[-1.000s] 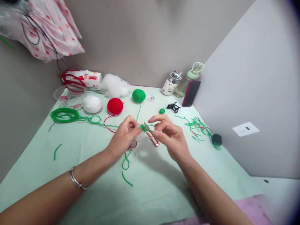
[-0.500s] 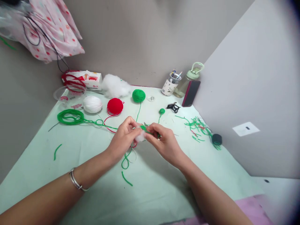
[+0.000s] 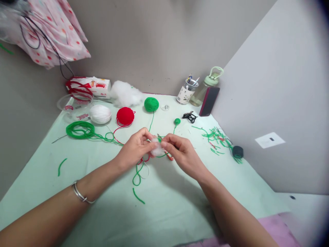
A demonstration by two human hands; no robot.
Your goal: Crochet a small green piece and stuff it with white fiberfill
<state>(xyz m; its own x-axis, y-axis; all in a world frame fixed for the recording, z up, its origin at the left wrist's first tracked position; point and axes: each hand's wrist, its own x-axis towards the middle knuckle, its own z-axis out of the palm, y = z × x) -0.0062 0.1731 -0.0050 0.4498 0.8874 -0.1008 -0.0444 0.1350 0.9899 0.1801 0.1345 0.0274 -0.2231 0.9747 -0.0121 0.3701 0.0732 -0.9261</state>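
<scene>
The white fluff (image 3: 156,150), at the centre of the frame, lies directly between the two hands, touching both, the left hand (image 3: 135,148) pinching its left side and the right hand (image 3: 182,152) its upper right, beside a green piece (image 3: 159,139), the fluff's long axis unclear.

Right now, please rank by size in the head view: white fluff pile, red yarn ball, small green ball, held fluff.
White fluff pile
Red yarn ball, held fluff: cannot rank; the latter is nearer, partly covered
Small green ball
</scene>
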